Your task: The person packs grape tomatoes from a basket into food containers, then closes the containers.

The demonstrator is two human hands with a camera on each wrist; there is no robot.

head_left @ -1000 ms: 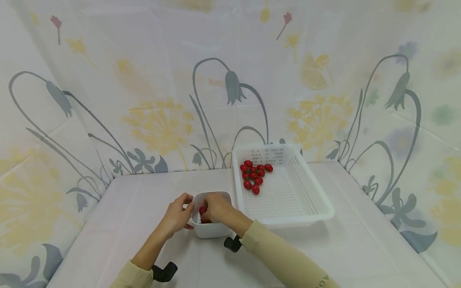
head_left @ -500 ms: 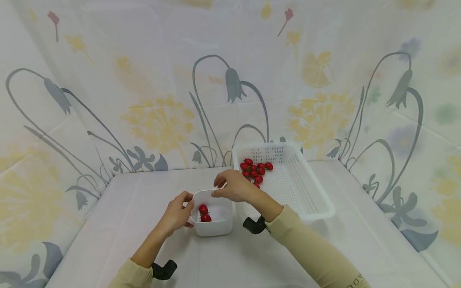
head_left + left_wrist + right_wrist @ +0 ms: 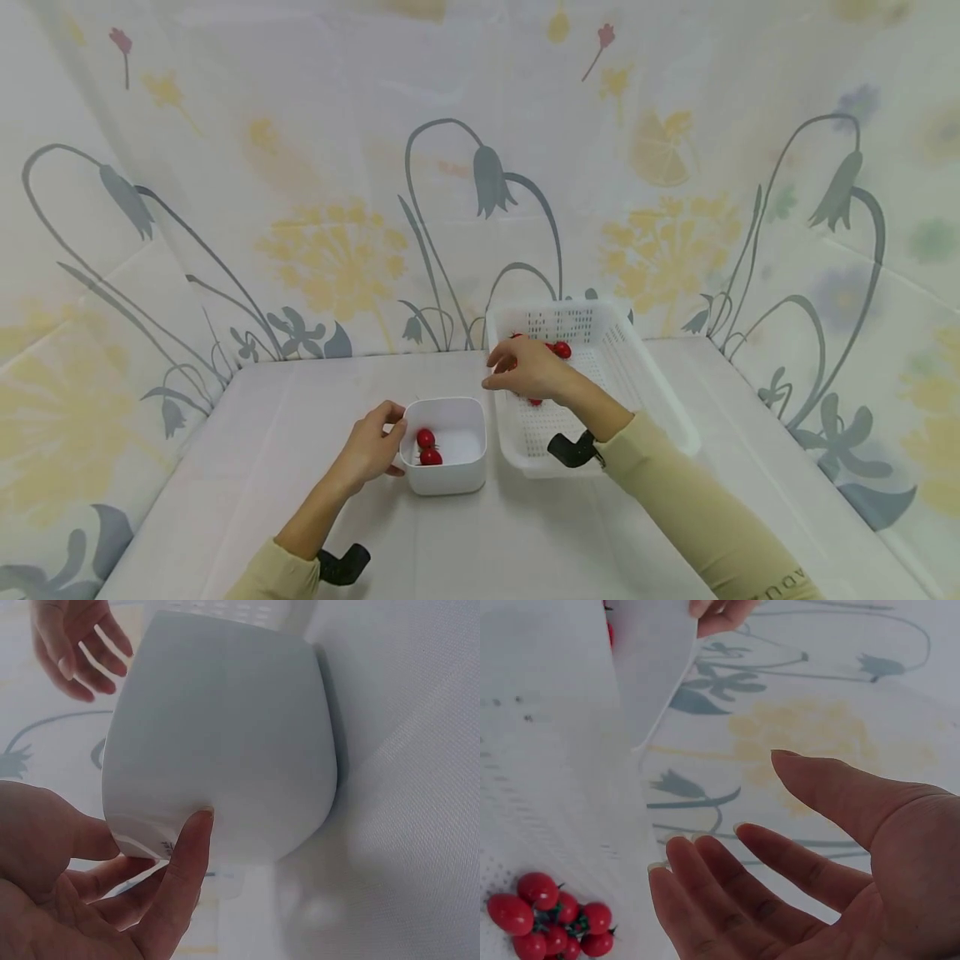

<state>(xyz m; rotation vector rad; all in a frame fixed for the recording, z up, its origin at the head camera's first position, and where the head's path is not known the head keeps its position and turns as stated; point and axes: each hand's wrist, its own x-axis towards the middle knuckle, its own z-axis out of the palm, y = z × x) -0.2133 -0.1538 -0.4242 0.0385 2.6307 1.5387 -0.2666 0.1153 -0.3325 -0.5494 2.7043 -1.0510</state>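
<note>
My left hand [image 3: 369,448] holds the left side of a small white square box [image 3: 448,478], its fingers against the outer wall in the left wrist view. Two red cherry tomatoes [image 3: 431,457] lie inside, by the box's left wall. Above the left part of a white perforated basket [image 3: 678,429] hovers my right hand [image 3: 531,369], fingers spread and relaxed, with nothing in it. Several more cherry tomatoes [image 3: 538,891] with green stems sit clustered in the basket; in the head view that hand partly covers them.
The basket stands just right of the box on a white-covered table [image 3: 300,417]. Behind the table rises a flower-printed cloth backdrop [image 3: 337,167]. A black camera mount [image 3: 343,565] is on the left wrist and another [image 3: 572,450] on the right.
My right hand has come up out of the box and moved right and away to above the basket, leaving two cherry tomatoes visible in the box. The left hand has stayed at the box.
</note>
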